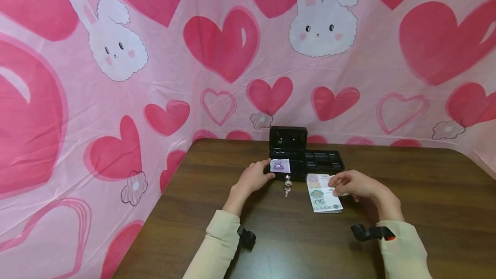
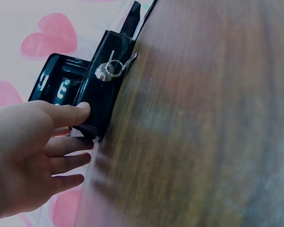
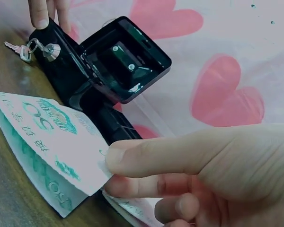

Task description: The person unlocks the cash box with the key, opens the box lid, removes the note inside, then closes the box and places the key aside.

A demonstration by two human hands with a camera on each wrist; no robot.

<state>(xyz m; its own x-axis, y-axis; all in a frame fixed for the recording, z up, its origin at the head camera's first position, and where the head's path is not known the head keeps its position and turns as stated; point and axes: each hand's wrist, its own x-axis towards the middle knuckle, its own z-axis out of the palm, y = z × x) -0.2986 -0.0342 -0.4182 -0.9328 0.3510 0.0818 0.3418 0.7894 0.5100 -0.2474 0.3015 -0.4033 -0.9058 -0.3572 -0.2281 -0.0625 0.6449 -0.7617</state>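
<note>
A black cash box point(image 1: 297, 168) stands near the table's back edge, its lid point(image 1: 288, 139) raised. My left hand point(image 1: 253, 177) holds the box's front left corner, thumb on the front and other fingers along the left side. A purple note with a bear face point(image 1: 279, 166) lies in the box's left part. Keys point(image 2: 118, 67) hang on a ring at the front lock point(image 2: 103, 72). My right hand point(image 1: 358, 184) pinches folded banknotes point(image 1: 322, 201) between thumb and fingers, in front of the box's right side. A green 50 shows on the outer note point(image 3: 57, 142).
A black compartment tray point(image 1: 323, 161) stands at the right of the box. Brown wooden table point(image 1: 286, 244) lies under both hands. Pink heart-and-rabbit cloth point(image 1: 271, 68) hangs close behind the box and along the left. Black wrist cameras point(image 1: 246, 237) sit on both sleeves.
</note>
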